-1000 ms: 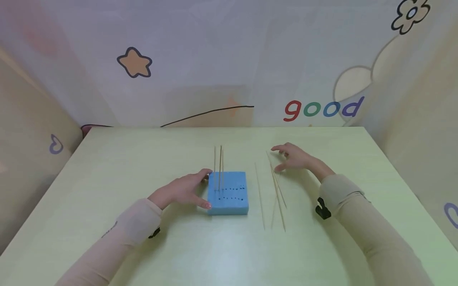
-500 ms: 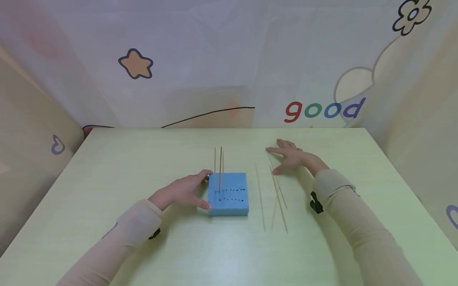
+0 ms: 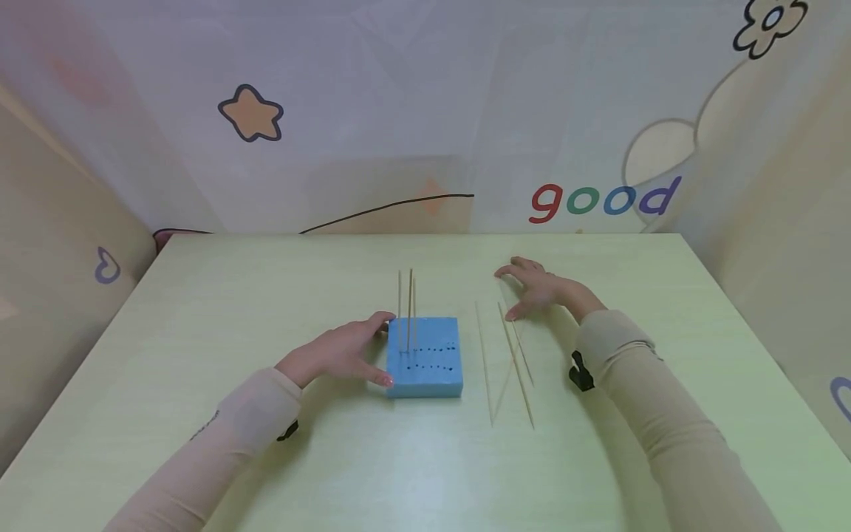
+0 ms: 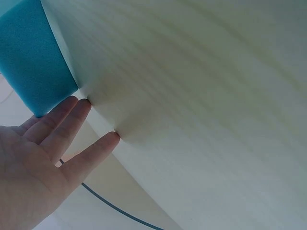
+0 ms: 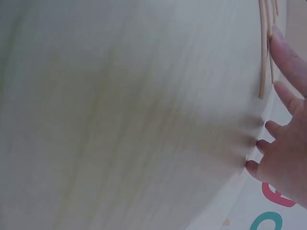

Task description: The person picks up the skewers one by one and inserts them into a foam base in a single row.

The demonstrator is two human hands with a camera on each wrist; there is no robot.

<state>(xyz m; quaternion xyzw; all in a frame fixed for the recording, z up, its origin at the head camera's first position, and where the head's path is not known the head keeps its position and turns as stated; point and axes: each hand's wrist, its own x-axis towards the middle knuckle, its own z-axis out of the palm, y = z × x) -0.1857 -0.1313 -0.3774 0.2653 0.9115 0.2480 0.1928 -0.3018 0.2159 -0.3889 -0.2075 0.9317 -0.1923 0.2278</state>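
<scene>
"How's the left grip?"

"Spread wide. The left hand (image 3: 342,353) sits at the left side of the blue block (image 3: 432,387), thumb at the near corner, forefinger at the far one, with other fingertips down on the bench (image 3: 319,473)."

"And the right?"

"Also spread, fingers gently bent. The right hand (image 3: 537,287) is over the far ends of the loose sticks (image 3: 515,362), which lie right of the block. From the right wrist, the thumb touches the sticks and the forefinger is at one stick's tip. I can't tell whether it bears any weight."

"What's in the block?"

"Three upright sticks (image 3: 409,310), near its left edge, beside two rows of holes."

"Anything different from half a second ago?"

"The right fingers are more bent. One thin stick has swung left: its near end now meets the leftmost loose stick's, where there was a gap. The left hand and block look unchanged."
</scene>
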